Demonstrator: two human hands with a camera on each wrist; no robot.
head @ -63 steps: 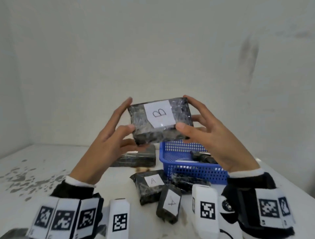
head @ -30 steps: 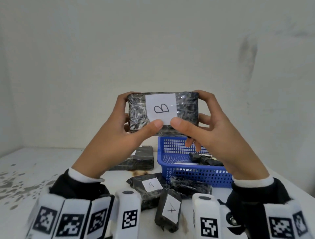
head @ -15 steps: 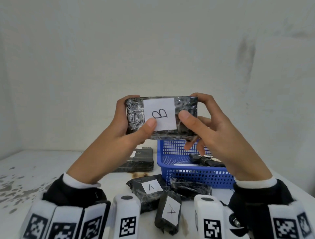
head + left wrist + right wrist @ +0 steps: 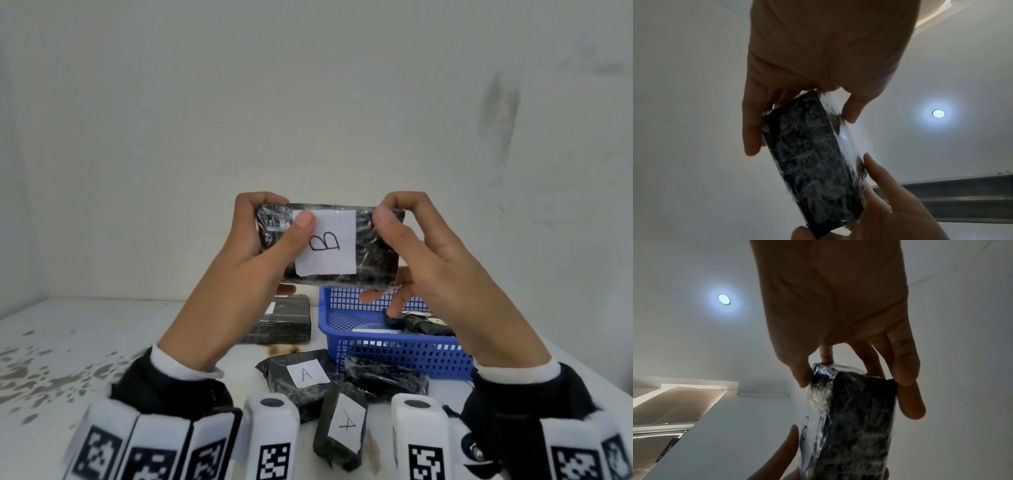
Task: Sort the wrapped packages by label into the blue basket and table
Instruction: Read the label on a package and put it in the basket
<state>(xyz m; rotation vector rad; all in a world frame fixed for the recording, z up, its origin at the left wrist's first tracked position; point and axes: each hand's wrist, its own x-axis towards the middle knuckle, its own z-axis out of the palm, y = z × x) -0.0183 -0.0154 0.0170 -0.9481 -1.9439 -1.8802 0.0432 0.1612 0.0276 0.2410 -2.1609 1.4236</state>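
Note:
A black plastic-wrapped package [image 4: 371, 251] with a white label marked B is held up in the air above the table, its label facing me. My left hand [image 4: 260, 240] grips its left end, thumb on the label's corner. My right hand [image 4: 404, 246] grips its right end, thumb on the front. The same package [image 4: 813, 162] shows in the left wrist view and again, as the package [image 4: 855, 426], in the right wrist view. The blue basket [image 4: 394, 353] stands below on the right, with a dark package [image 4: 421, 323] inside.
On the white table [image 4: 85, 342] lie two packages marked A [image 4: 301, 377] [image 4: 342, 425], an unlabelled-side package [image 4: 387, 378] against the basket front, and a flat package [image 4: 281, 320] left of the basket. A wall stands close behind.
Both hands have turned the B package from tilted to level and drawn it slightly lower; the thumbs have slid further over its front.

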